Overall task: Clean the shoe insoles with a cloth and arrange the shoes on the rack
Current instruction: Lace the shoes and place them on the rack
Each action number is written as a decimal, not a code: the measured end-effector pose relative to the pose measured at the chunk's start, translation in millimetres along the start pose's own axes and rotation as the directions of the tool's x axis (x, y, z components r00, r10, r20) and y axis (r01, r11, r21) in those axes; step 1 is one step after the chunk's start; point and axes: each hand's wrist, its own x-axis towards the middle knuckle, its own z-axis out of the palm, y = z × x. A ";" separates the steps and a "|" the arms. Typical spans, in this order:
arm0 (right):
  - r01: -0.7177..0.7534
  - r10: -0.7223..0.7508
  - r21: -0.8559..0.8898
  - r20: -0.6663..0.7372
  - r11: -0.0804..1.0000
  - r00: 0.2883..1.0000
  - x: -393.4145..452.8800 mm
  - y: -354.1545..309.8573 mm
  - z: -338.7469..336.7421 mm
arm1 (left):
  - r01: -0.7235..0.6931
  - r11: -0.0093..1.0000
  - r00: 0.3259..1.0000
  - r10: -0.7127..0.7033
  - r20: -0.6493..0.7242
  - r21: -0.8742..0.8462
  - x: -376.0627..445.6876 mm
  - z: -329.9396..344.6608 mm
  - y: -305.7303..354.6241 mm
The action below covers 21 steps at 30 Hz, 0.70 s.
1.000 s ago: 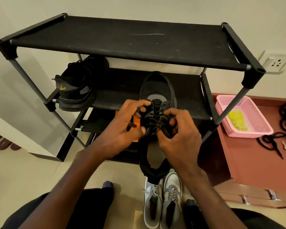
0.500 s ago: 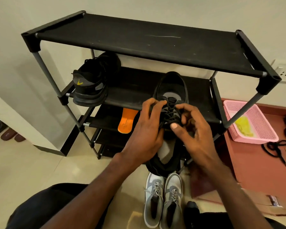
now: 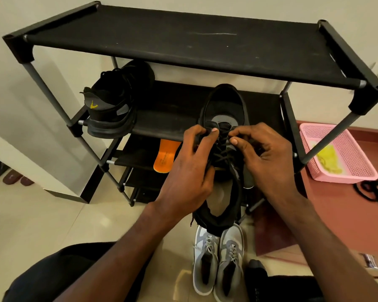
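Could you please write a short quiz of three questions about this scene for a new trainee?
1. True or false: both hands hold the black shoe by its laces.
2. Where does the orange insole lie? A) top shelf B) a lower shelf C) pink basket
3. Fill in: the grey sneakers stand on the ____.

Key: 1 true, left hand and right hand pinch the laces; 2 B; 3 floor.
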 end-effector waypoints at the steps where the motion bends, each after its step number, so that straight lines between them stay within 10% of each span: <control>1: 0.014 -0.014 -0.034 -0.003 0.999 1.000 -0.7 -0.1 2.3 | 0.001 1.000 1.000 -0.001 0.001 -0.019 0.6 -0.4 -0.8; 7: 0.050 -0.057 -0.271 -0.017 0.961 0.998 0.3 -3.4 14.3 | -0.008 1.000 1.000 0.008 -0.008 -0.025 0.7 -0.7 -1.2; 21: 0.020 -0.027 0.063 0.111 0.998 0.993 -2.8 -2.4 -6.2 | 0.029 0.995 0.998 -0.034 -0.054 -0.096 -0.1 2.9 0.3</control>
